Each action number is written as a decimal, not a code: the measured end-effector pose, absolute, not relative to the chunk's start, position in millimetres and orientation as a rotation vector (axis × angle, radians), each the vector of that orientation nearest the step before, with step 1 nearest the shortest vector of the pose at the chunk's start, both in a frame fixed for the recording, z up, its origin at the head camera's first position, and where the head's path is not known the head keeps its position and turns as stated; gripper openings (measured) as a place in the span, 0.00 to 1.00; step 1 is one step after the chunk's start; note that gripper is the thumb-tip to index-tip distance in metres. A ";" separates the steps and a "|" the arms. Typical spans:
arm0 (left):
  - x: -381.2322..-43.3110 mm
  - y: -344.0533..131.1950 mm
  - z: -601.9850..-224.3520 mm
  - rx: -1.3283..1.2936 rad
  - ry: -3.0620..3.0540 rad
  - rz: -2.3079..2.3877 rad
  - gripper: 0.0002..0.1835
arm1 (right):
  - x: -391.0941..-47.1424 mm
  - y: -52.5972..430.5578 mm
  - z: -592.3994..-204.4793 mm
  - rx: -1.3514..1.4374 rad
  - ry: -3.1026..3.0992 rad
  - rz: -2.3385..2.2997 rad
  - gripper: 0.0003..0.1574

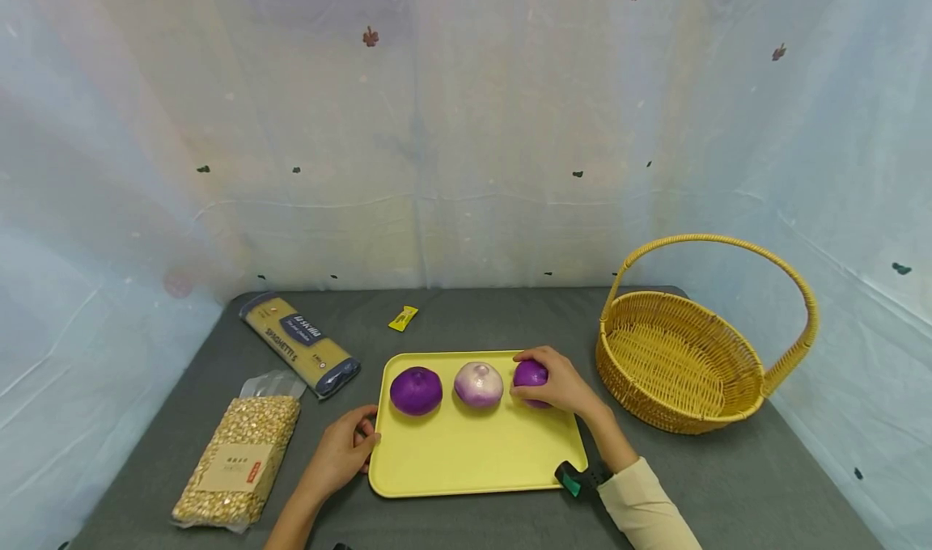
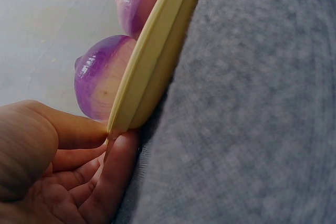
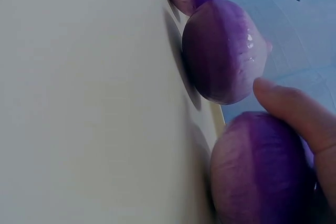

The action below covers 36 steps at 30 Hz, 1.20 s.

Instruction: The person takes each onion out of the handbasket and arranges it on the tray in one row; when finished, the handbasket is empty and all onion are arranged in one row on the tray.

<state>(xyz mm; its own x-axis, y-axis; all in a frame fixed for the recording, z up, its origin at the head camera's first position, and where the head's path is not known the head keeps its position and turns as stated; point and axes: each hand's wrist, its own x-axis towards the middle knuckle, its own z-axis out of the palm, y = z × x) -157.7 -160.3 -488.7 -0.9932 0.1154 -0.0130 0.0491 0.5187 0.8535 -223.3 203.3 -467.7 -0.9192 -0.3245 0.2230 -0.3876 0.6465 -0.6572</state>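
Note:
Three purple onions stand in a row on a yellow tray [image 1: 476, 459]. My right hand [image 1: 561, 384] grips the right onion [image 1: 531, 374], thumb on its near side and fingers over its far side. In the right wrist view that onion [image 3: 257, 169] sits low against the tray. The paler middle onion [image 1: 478, 384] and the dark left onion [image 1: 416, 391] stand untouched. At the tray's left edge, my left hand [image 1: 341, 449] pinches the rim; the left wrist view has the thumb [image 2: 79, 128] on top and a finger [image 2: 116, 174] underneath.
A yellow wicker basket [image 1: 666, 364] with a tall handle stands right of the tray. On the left lie a spaghetti pack [image 1: 300, 341] and a clear bag of corn kernels [image 1: 240, 457]. A small yellow packet [image 1: 403, 318] lies behind the tray on the grey table [image 1: 466, 526].

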 end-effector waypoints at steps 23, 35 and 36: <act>-156.2 -159.6 -486.2 0.140 2.680 1.501 0.22 | -223.0 203.4 -466.4 0.606 -2.781 1.124 0.40; -157.7 -160.1 -487.4 0.146 2.687 1.494 0.22 | -219.3 205.8 -456.9 0.578 -2.773 1.148 0.43; -157.4 -160.0 -487.4 0.148 2.689 1.489 0.21 | -218.6 206.6 -455.4 0.573 -2.773 1.163 0.43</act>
